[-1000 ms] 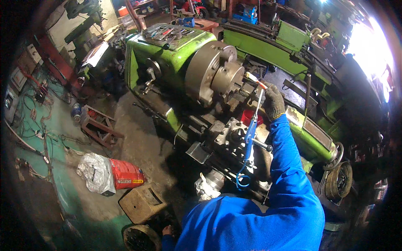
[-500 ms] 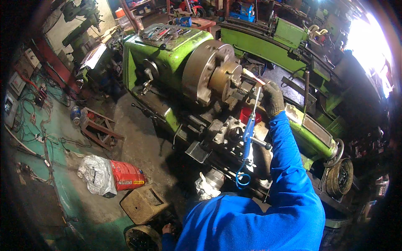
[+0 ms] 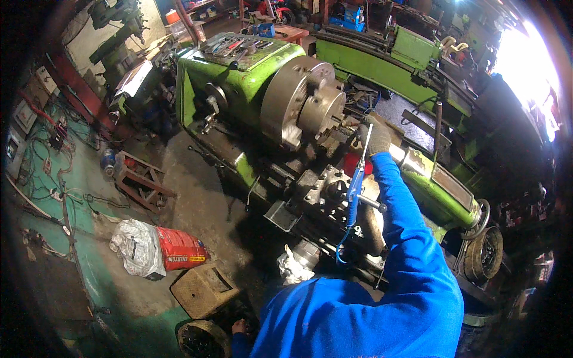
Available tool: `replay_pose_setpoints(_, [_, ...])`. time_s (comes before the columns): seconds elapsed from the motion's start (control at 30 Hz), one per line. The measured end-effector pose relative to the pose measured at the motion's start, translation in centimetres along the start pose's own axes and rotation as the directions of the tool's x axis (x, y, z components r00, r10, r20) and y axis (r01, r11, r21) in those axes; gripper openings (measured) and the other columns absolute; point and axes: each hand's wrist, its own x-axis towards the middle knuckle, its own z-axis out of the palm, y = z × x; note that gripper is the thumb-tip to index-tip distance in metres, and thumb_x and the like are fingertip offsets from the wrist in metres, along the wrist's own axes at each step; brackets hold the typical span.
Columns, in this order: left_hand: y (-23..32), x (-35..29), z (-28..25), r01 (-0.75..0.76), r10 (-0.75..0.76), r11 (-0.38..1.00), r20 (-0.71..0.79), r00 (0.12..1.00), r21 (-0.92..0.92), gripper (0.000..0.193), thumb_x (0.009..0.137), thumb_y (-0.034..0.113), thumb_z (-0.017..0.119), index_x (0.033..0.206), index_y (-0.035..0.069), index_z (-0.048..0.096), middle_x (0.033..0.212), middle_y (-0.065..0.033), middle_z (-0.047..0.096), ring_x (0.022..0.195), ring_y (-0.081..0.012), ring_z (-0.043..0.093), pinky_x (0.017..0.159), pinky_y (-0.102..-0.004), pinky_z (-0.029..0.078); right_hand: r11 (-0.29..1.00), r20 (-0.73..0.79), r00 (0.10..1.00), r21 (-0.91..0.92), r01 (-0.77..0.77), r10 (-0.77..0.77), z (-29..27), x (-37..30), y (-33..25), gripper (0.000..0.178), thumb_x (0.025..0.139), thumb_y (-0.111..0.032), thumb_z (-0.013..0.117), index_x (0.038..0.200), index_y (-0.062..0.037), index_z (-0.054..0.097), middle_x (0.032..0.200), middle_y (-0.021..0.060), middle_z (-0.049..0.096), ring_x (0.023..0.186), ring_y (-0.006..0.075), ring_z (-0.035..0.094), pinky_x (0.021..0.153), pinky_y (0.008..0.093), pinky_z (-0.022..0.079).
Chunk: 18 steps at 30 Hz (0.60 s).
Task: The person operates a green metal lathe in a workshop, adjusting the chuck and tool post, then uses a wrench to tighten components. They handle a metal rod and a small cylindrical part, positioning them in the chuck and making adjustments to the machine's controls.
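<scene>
My right hand (image 3: 377, 138), in a knitted work glove, reaches over the green lathe beside its chuck (image 3: 285, 101) and the round metal workpiece (image 3: 321, 111) in it. Its fingers look curled, and whatever they hold is hidden. A blue air blow gun (image 3: 354, 188) stands upright at the carriage (image 3: 325, 186), its thin metal nozzle crossing in front of the glove. Just below the hand sits a red container (image 3: 351, 162), partly covered. My bare left hand (image 3: 239, 326) hangs low by my side, small and shadowed; its fingers cannot be made out clearly.
Hand tools (image 3: 230, 46) lie on the headstock. A second green lathe (image 3: 370, 62) stands behind. On the floor at left are a red-and-white sack (image 3: 173, 247), a tan box (image 3: 204, 290), a round bin (image 3: 203, 340) and a rusty metal frame (image 3: 143, 182). Cables (image 3: 57, 161) trail beyond.
My right hand has moved left, closer to the workpiece. The bright stick-like thing seen at its fingers before no longer shows. The chuck looks turned and brighter; my left hand stays put.
</scene>
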Motion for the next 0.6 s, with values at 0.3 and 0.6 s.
replay_pose_setpoints(0.3, [-1.2,2.4,-0.8,-0.056,0.059,0.996,0.044,0.997,-0.072,0.043,0.099,0.030,0.075,0.130,0.001,0.067,0.111,-0.0158,0.076,0.092,-0.0310,0.076,0.071,-0.0505,0.062,0.971,0.141,0.990,-0.232,0.057,-0.024,-1.1,0.4,-1.8,0.033,0.091,-0.036,0.066,0.118,-0.0185,0.074,0.105,0.0195,0.077,0.102,0.0438,0.074,0.086,0.0541,0.058])
replay_pose_setpoints(0.6, [-0.8,1.9,-0.9,-0.015,0.027,0.994,0.101,0.995,-0.109,0.044,0.100,0.028,0.075,0.132,0.001,0.064,0.113,-0.0175,0.074,0.096,-0.0333,0.075,0.072,-0.0508,0.063,0.966,0.169,0.985,-0.259,0.018,0.027,-1.9,1.3,-2.9,0.043,0.089,-0.040,0.072,0.129,-0.0226,0.072,0.112,0.0192,0.077,0.107,0.0412,0.074,0.095,0.0533,0.058])
